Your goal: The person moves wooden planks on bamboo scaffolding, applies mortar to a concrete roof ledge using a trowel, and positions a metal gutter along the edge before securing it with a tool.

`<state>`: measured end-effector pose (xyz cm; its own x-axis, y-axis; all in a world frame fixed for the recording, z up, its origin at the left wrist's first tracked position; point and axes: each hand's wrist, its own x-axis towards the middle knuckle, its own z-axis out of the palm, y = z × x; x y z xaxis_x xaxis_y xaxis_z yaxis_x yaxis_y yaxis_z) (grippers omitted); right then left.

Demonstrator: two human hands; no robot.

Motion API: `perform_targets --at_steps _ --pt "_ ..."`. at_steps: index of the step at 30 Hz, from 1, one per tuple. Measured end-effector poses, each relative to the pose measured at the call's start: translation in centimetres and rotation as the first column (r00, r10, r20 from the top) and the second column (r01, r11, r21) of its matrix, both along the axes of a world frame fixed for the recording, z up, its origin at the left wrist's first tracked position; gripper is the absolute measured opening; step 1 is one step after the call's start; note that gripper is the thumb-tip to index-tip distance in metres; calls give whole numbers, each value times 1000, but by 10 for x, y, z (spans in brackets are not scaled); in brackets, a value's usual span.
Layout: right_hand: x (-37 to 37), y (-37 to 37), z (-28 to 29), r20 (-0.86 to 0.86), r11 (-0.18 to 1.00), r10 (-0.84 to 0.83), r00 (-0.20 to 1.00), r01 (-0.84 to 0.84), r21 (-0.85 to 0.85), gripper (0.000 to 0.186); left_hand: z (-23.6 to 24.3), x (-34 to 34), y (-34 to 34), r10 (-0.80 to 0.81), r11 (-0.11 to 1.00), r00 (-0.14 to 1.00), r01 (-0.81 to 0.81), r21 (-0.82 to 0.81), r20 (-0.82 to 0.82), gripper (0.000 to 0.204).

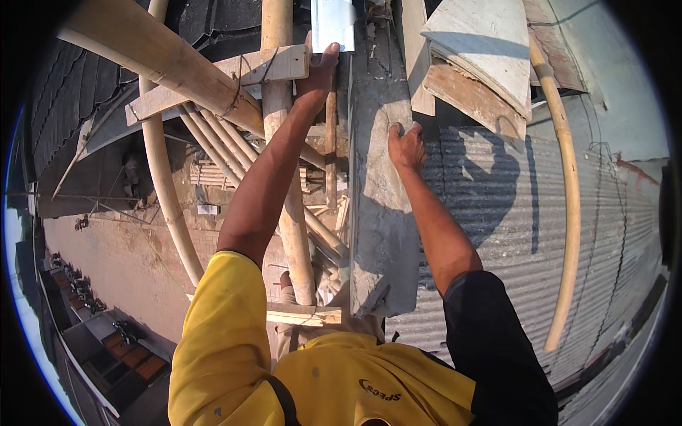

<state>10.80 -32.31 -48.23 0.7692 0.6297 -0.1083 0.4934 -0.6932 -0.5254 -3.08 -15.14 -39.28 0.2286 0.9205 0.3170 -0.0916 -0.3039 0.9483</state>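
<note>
My left hand (317,77) reaches up beside a bamboo pole. Its thumb lies at the lower end of a pale, shiny metal strip (332,27), with the fingers along and behind the strip's left edge, partly hidden. Close to that wrist is the end of a short wooden board (280,65), tied with wire to the bamboo pole (293,220). On the right, my right hand (407,147) grips the right edge of a rough grey concrete beam (382,206). Its thumb rests on the beam's top face, and most fingers are hidden over the side.
A thick slanting bamboo pole (167,53) crosses at upper left, near dark roof tiles (67,106). Far below lies a paved yard (106,263). Corrugated roofing sheet (476,213) spreads right of the beam, under wooden boards (483,89) and another bamboo pole (568,184). A plank (305,314) sits near my waist.
</note>
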Motion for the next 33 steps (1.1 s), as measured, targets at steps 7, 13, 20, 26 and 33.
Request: perform_targets --at_steps 7,13,20,26,33 --pt "3 1 7 -7 1000 -23 1000 22 -21 62 -4 8 5 -35 999 996 37 -13 80 50" --pt "-5 12 5 6 1000 -1 1000 1 26 62 -3 -4 13 24 990 994 -10 -138 104 76" --pt "1 1 12 -2 998 -39 999 39 54 61 9 3 5 -116 975 991 127 -182 70 78" --pt "3 3 -4 26 993 -34 999 30 117 59 -2 3 7 -94 964 989 118 -238 113 87" --pt "-4 2 10 -74 998 -45 996 48 36 59 -7 -1 11 -88 963 991 111 -247 102 88"
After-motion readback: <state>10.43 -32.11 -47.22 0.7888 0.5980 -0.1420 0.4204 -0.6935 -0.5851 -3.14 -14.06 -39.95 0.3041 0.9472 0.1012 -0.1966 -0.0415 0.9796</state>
